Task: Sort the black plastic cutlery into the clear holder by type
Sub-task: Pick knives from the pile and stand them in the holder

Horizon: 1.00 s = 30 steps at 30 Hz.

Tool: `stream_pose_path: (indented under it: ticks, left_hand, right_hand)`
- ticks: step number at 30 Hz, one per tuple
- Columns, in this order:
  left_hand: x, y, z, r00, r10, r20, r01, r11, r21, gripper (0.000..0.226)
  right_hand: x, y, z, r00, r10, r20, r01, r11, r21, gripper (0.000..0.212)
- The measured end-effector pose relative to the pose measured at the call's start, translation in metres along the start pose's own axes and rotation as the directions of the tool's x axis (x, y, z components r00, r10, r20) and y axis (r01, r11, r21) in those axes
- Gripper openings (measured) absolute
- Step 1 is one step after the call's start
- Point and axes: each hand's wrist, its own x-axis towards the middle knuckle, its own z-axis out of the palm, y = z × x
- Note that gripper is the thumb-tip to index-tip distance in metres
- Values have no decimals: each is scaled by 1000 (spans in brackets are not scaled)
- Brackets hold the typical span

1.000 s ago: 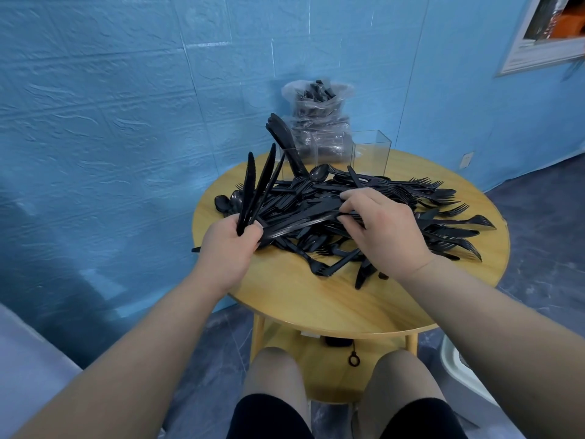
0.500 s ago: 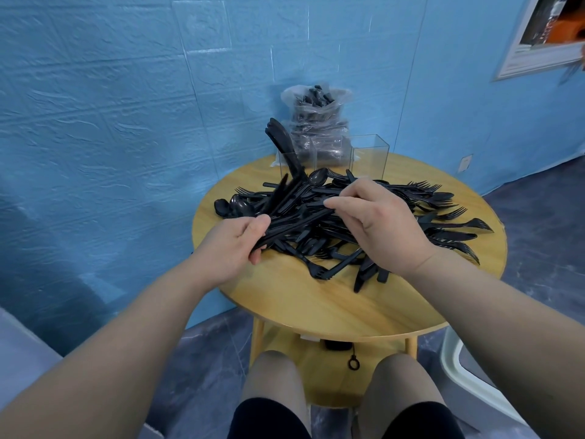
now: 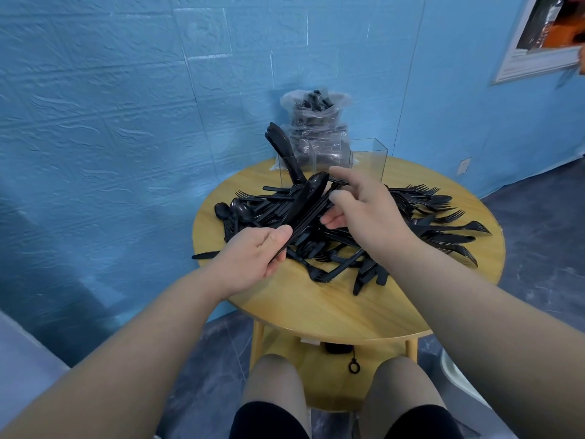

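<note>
A round wooden counter (image 3: 332,305) carries a sprawling pile of black plastic cutlery (image 3: 421,229). At its far edge stands the clear holder (image 3: 367,160), knives (image 3: 281,147) upright in its left compartment. The left hand (image 3: 253,258) grips a bundle of knives (image 3: 304,207). The right hand (image 3: 370,210) hovers beside the bundle, fingers spread loosely, holding nothing.

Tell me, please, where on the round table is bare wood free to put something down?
The widest bare wood is the table's near rim, in front of the cutlery pile. A narrower strip runs along the right edge, past the fork tips. The middle and the back, by the clear holder and the plastic bag, are crowded.
</note>
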Motion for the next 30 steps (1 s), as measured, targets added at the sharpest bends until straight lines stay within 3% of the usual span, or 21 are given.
stream_pose_path:
  ticks: [3,5,10,14,19,23,26,30]
  left_hand:
    - [1,1,2,1000,-11,15,11,1000,2,51]
    - [1,2,2,999,-20,25,21,1000,-4,53]
    - [1,6,6,997,-72,9,72,996,-59,64]
    - [5,11,8,997,-71,-5,71,997,5,65]
    - [9,13,8,994,-103,-37,103,995,-13,66]
    - [14,20,11,993,-89,-82,88,996,-17,65]
    - [18,23,13,994,-65,-83,63,998,-20,60]
    - [14,12,9,997,-24,-72,28,998,62,50]
  right_hand:
    - [2,-1,3,996,83,-21,-76,974,211,31]
    - [4,0,4,995,98,-13,-92,964,251,21]
    - [4,-2,9,998,61,-24,-54,976,209,21]
    - [4,-3,10,998,27,-50,-23,996,85,20]
    - [0,-2,8,1000,21,-9,-20,995,100,12]
    - [-2,-2,11,1000,-3,-8,4,995,96,29]
    - [-2,-3,13,999,-34,-6,34,998,52,17]
    - [0,1,5,994,-6,-112,15,997,80,15]
